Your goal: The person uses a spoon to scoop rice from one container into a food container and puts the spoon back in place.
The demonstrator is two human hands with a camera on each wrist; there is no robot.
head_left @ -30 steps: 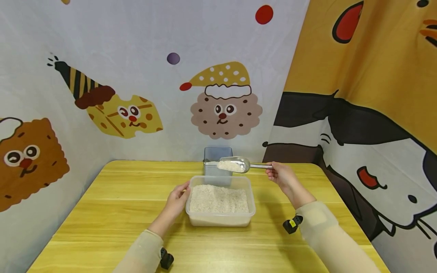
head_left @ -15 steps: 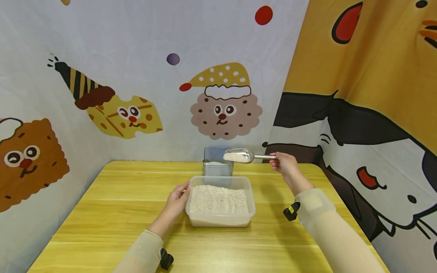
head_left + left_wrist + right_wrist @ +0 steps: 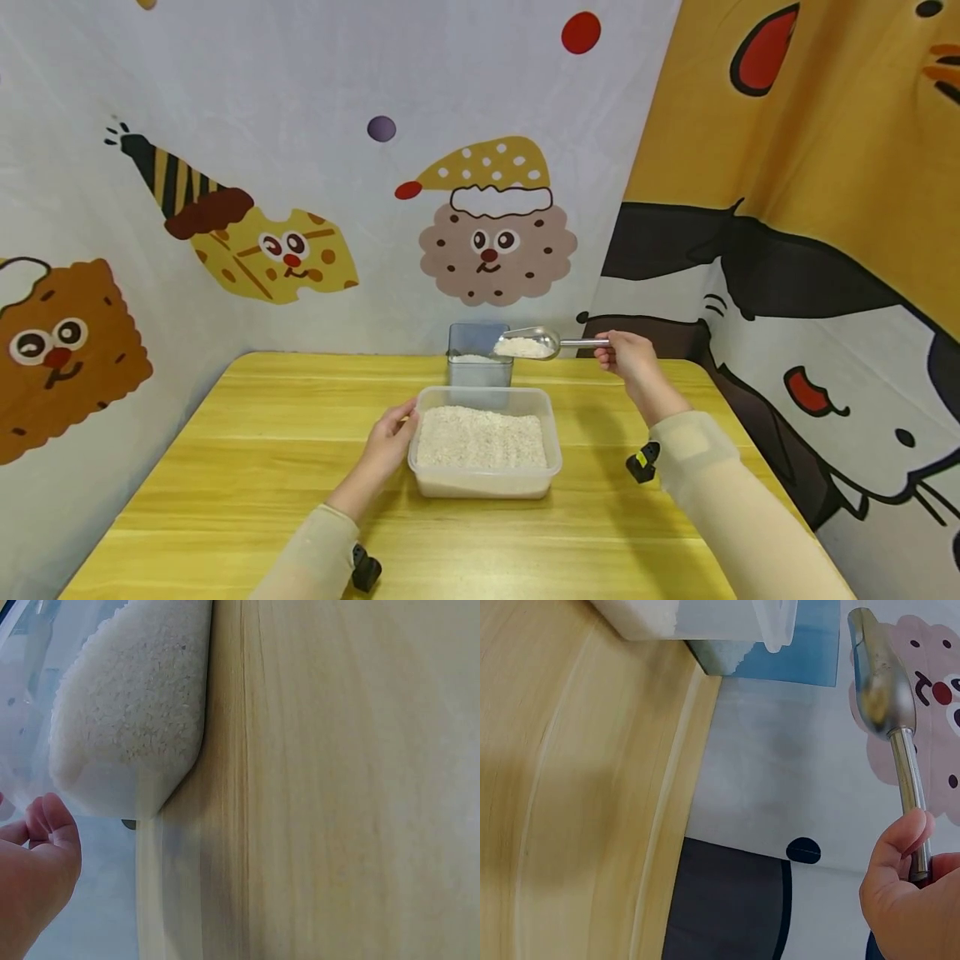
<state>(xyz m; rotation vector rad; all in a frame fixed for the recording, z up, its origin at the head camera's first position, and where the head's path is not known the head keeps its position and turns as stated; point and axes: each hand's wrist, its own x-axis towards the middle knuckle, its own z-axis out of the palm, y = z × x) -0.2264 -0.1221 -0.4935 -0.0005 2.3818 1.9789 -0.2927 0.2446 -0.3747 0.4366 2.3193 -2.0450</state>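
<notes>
Right hand [image 3: 628,357] grips loaded scoop [image 3: 527,343] over tall container [image 3: 478,357] at 12 o'clock, unpoured; left hand [image 3: 390,439] steadies nearly full rice tub [image 3: 483,482].

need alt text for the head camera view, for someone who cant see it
A person's right hand holds a metal scoop of rice by its handle over a tall grey container at the back of a yellow wooden table. Their left hand rests on the left side of a clear plastic tub of rice. Cartoon cookie backdrops hang behind.
</notes>
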